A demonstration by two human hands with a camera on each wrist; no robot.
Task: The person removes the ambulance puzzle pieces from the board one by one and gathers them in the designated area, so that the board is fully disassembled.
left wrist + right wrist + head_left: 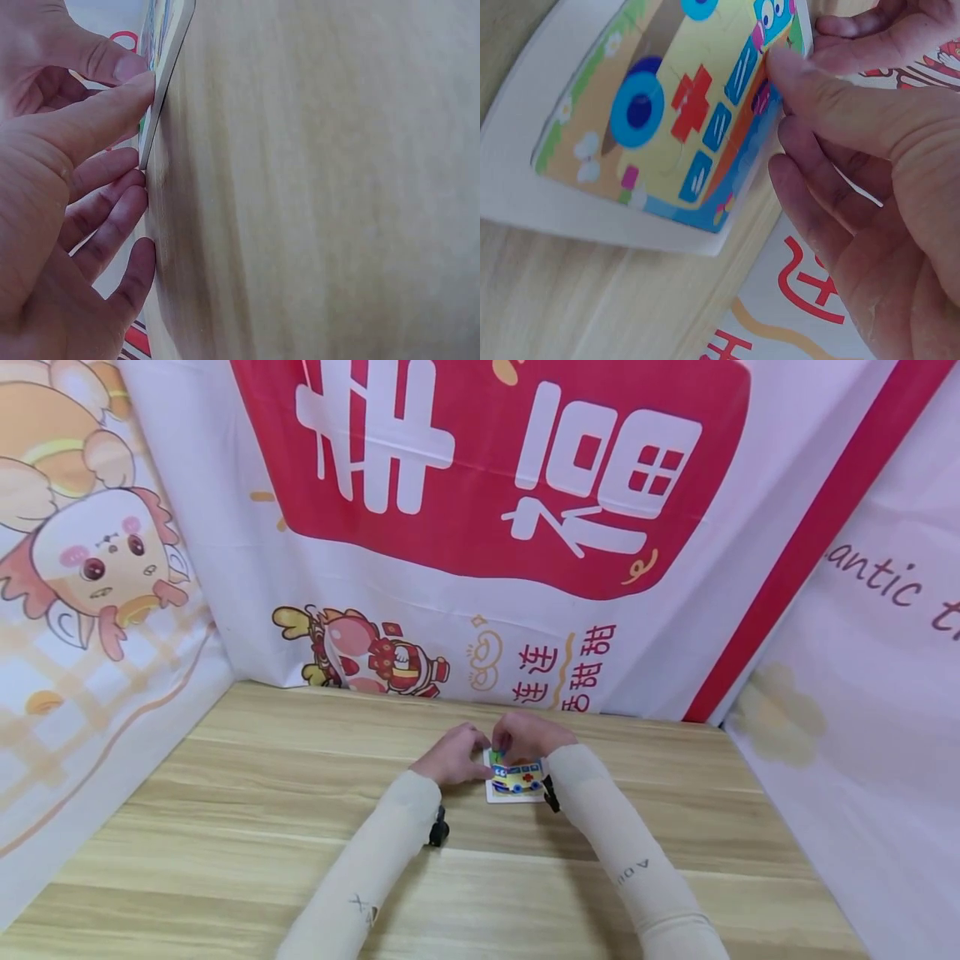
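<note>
A small white puzzle board (516, 779) with a yellow ambulance picture (697, 105) lies at the middle of the wooden table (262, 793). My left hand (471, 760) holds its left edge, with the thumb (112, 112) against the white rim (166, 67) and a finger on top. My right hand (507, 745) is at the board's far edge. Its thumb (802, 82) presses on the picture near the blue corner, and its fingers curl just past the rim. In the left wrist view the board's edge looks slightly raised off the wood.
Printed cloth banners (480, 510) wall the table at the back and on both sides. Bare wood stretches left, right and in front of the hands. Both forearms wear pale sleeves (615, 852), with black wrist mounts.
</note>
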